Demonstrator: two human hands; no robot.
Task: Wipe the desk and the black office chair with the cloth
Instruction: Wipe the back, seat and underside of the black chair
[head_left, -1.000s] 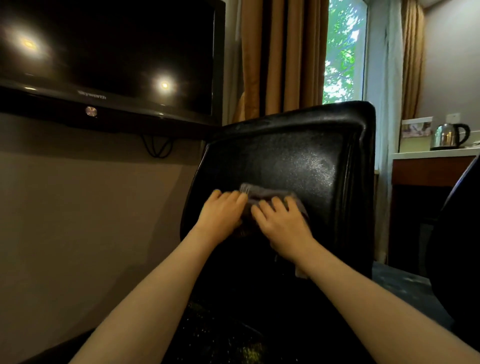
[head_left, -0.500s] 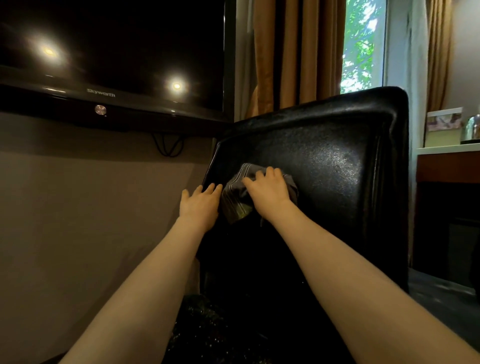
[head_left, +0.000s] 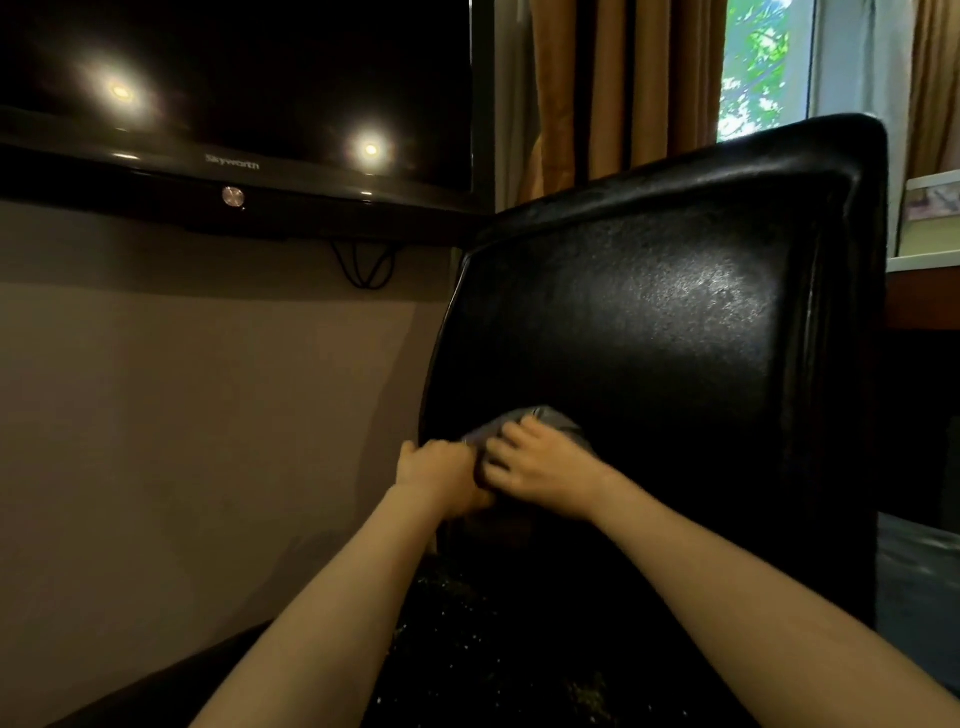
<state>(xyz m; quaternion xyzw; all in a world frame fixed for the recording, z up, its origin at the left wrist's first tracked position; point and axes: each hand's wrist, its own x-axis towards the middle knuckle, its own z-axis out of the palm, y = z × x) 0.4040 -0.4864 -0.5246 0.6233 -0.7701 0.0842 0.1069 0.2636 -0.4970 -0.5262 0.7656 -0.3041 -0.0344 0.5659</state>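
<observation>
Wiping: the right hand (head_left: 540, 475) presses a grey cloth (head_left: 545, 418) against the front of the backrest of the black office chair (head_left: 649, 322).
Right grip: wide, with the fingers spread and lying flat on the cloth; they do not curl round it.
Left hand: the left hand (head_left: 436, 473) sits just beside the right one, at the left end of the cloth and near the left edge of the backrest, with its fingers curled.
Left grip: blur hides the fingertips, so I cannot tell whether they clasp the cloth or only rest against it.
Cloth: bunched low on the backrest towards its left side; a rounded fold shows above the right knuckles, and the rest is covered by the two hands.
Chair: the backrest stands upright and fills the right half of the view, with a dull sheen on its upper middle. The seat (head_left: 493, 649) below the forearms is dark and speckled.
Desk: a pale-topped desk (head_left: 924, 265) with a brown front shows at the right edge, behind the chair and well apart from the hands. A small box (head_left: 930, 208) stands on it.
Wall: a plain beige wall (head_left: 182, 415) on the left carries a dark television (head_left: 234, 78) that reflects two lamps; cables (head_left: 366, 270) hang in a loop beneath it.
Window: brown curtains (head_left: 597, 88) hang behind the chair beside a window (head_left: 753, 67) showing green leaves.
</observation>
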